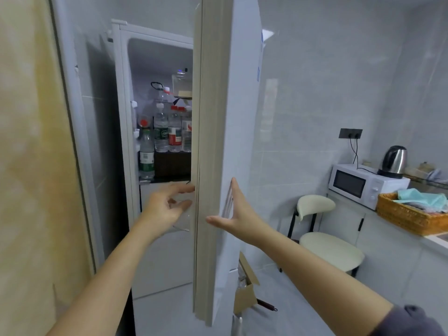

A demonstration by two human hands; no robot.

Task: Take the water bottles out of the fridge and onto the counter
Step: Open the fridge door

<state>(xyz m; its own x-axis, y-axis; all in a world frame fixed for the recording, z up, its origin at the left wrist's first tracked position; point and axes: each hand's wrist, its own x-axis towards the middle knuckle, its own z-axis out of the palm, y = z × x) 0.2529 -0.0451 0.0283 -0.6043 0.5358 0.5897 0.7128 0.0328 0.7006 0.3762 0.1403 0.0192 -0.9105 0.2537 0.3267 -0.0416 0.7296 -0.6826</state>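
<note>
While the door is only part open, my two hands bracket its edge and the bottles sit inside.
My right hand (238, 214) lies flat and wide on the outer face of the fridge door (218, 117), fingers straight, probably to swing it. My left hand (167, 204) is half-curled, fingertips at the inner edge, gripping nothing, placed to reach in. The water bottles (167, 132) stand upright on a shelf of the fridge (121, 93), centre left of the frame, none on the desk (436, 238) at the right edge. Labels are green or red-and-white; the print is too blurred to read.
</note>
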